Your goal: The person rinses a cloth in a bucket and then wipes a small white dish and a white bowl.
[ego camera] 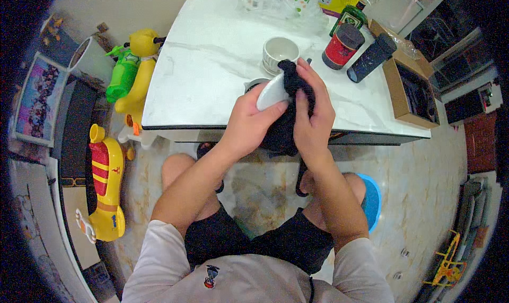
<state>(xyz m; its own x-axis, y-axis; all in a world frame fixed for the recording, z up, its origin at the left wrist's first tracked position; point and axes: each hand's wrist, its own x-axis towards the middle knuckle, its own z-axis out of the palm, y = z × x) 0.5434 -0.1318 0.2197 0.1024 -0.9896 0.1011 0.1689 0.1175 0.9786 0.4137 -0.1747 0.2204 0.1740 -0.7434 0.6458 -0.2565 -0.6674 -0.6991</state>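
Note:
My left hand [252, 118] grips a white dish [272, 93] by its edge, thumb on the near side. The dish is held tilted above the table's front edge. A black cloth [293, 82] is bunched in my right hand [316, 116] and pressed against the dish's right side; its lower part hangs down between my wrists. Just beyond my hands, a white ribbed cup [280, 55] stands upright on the white marble-patterned table [199, 64]. Behind my left fingers, the grey rim of a dark round object [254, 83] shows; most of it is hidden.
At the table's right stand a red-and-black canister [342, 47], a dark tumbler [371, 58], a green bottle [350, 17] and an open cardboard box [413, 96]. Clear plastic packaging [282, 0] lies at the back. A yellow ride-on toy [107, 183] is on the floor left.

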